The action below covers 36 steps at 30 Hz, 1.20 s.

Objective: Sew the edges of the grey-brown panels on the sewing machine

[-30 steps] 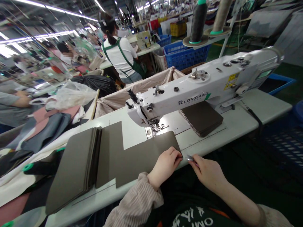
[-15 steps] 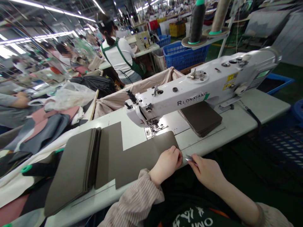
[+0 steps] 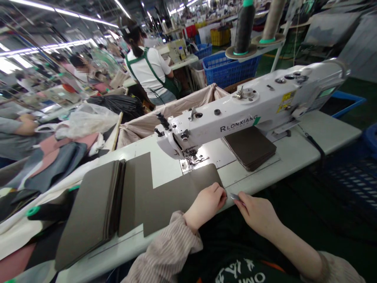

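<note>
My left hand (image 3: 206, 203) is closed at the front right corner of a flat grey-brown panel (image 3: 176, 192), with the fingertips pinched together at its edge. The panel lies on the sewing table, its far edge close to the presser foot (image 3: 193, 159) of a white sewing machine (image 3: 232, 114). Just right of that corner, my right hand (image 3: 260, 214) grips a small tool with a flat silver tip (image 3: 235, 196), probably thread snips. The tip points toward my left fingers with a small gap between. My right hand covers the rest of the tool.
A thick stack of similar panels (image 3: 88, 208) lies on the left, beside another flat panel (image 3: 134, 192). A smaller brown stack (image 3: 250, 147) sits under the machine arm. Thread cones (image 3: 245, 29) stand above the machine. A co-worker (image 3: 150, 70) sits beyond, near a blue basket (image 3: 231, 68).
Very little differs. My left wrist and sleeve have shifted slightly left, and the silver tip has turned a little. The panel stays nearly in place.
</note>
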Available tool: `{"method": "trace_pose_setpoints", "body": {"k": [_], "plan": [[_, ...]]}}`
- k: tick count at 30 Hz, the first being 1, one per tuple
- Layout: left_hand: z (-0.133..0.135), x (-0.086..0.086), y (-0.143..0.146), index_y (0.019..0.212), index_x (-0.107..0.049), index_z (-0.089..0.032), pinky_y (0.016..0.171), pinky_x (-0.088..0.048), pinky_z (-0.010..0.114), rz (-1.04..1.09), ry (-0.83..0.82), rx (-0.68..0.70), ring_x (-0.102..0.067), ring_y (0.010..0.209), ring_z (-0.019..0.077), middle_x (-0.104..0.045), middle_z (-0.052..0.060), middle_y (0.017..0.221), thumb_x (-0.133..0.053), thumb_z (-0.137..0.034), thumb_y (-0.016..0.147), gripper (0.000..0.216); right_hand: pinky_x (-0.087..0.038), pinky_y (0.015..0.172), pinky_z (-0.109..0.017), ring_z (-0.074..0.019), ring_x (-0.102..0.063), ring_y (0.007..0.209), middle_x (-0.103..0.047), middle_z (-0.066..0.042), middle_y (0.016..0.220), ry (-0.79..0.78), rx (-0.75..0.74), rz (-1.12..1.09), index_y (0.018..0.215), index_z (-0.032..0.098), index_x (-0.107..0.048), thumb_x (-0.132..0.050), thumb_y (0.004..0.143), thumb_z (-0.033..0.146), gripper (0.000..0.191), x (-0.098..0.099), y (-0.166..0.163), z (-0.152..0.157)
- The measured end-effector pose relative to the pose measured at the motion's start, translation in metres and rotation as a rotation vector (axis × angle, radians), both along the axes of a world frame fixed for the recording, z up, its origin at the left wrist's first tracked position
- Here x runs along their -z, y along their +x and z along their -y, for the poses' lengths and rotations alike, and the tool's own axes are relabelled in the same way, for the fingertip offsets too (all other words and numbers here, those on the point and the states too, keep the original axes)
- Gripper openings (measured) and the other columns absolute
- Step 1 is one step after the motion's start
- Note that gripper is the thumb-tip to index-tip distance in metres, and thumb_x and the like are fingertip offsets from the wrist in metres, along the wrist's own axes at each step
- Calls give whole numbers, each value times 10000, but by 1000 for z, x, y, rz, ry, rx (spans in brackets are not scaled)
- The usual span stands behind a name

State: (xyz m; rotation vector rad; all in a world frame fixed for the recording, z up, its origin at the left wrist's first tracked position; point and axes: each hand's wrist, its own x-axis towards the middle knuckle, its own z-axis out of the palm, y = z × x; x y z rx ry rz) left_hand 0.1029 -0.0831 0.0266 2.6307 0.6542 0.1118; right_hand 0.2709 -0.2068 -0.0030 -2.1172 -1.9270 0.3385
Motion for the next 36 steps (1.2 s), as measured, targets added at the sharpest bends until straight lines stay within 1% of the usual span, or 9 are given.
{"method": "trace_pose_setpoints", "body": {"k": [4,6,8,10,13,16,19,25,36], "plan": [[3,5,4,888,-560,-167,746,-497,309,2,34,-44,-575,803,185,-544,39,900,-535,-141,908,41,-242,503,-294,-169,-602,565,-644,11,713,0,-6,-6,864,229,-504,-362,1016,364,248,-2,1,-2],[0,4,1,895,-547,-171,712,-493,272,47,-34,-73,-573,778,159,-541,31,911,-536,-161,920,30,-245,505,-297,-169,-603,567,-643,11,712,5,-6,-5,859,229,-506,-366,1015,364,249,-3,1,-2],[-4,2,-4,909,-545,-176,683,-484,242,121,-152,-107,-572,768,137,-540,22,930,-530,-197,945,44,-246,507,-298,-168,-600,564,-643,11,709,8,-8,-8,856,228,-508,-371,1013,365,249,-3,0,-2],[-7,-1,-10,923,-557,-181,705,-482,238,189,-257,-120,-575,794,133,-541,19,946,-523,-213,961,60,-249,508,-297,-166,-602,566,-645,10,712,6,-8,-16,860,227,-512,-373,1013,362,247,-4,-1,-1],[-8,-2,-16,940,-574,-184,771,-484,249,226,-301,-106,-576,853,141,-543,22,968,-513,-191,967,66,-254,510,-293,-165,-606,574,-648,11,720,-5,-6,-32,877,227,-517,-369,1015,363,243,-4,-3,0],[-7,-1,-18,977,-577,-189,770,-487,249,207,-275,-85,-578,869,145,-543,24,989,-531,-194,963,48,-257,510,-289,-167,-605,577,-647,16,723,-12,-5,-40,883,229,-513,-366,1015,359,236,-4,-3,1],[-5,1,-14,1013,-574,-192,753,-492,254,157,-186,-39,-580,853,150,-546,29,1016,-571,-229,950,73,-251,508,-287,-164,-599,567,-642,17,719,-23,-13,-37,870,229,-507,-368,1014,353,236,-4,-4,1],[-3,1,-2,937,-565,-180,740,-497,268,61,-30,-14,-577,806,152,-545,29,954,-507,-204,964,68,-219,512,-297,-170,-595,563,-649,4,720,-17,-20,17,867,225,-521,-370,1013,349,243,-5,-8,-1],[-7,-1,0,936,-549,-186,755,-496,280,34,-36,1,-577,815,158,-532,29,948,-483,-212,969,78,-211,515,-302,-170,-596,573,-654,4,703,-7,-38,44,852,227,-531,-383,1008,328,238,-8,-8,-7]]}}
